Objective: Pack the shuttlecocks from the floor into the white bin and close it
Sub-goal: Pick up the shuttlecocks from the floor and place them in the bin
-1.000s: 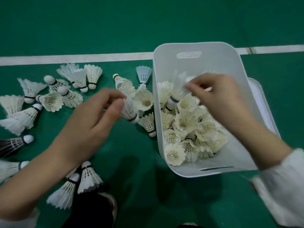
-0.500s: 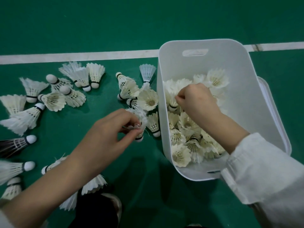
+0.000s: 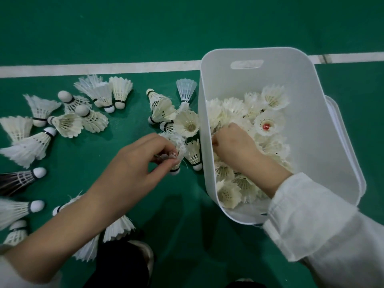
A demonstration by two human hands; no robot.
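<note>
The white bin [image 3: 324,129] stands open on the green floor at the right, holding several white shuttlecocks [image 3: 268,125]. My right hand [image 3: 234,144] is down inside the bin against its left wall, fingers closed among the shuttlecocks; what it grips is hidden. My left hand [image 3: 143,161] is just left of the bin, pinching a frayed white shuttlecock [image 3: 176,146] by its feathers, cork end down. Several more shuttlecocks [image 3: 89,113] lie scattered on the floor to the left, one of them black [image 3: 16,179].
A white lid [image 3: 340,125] lies flat under or behind the bin's right side. A white court line [image 3: 99,68] crosses the floor behind the shuttlecocks. A dark shoe and trouser leg [image 3: 124,265] are at the bottom centre. My white sleeve [image 3: 320,225] overhangs the bin's near corner.
My right hand went from above the bin down into the shuttlecocks. My left hand closed on a frayed shuttlecock and drew it toward me, next to the bin.
</note>
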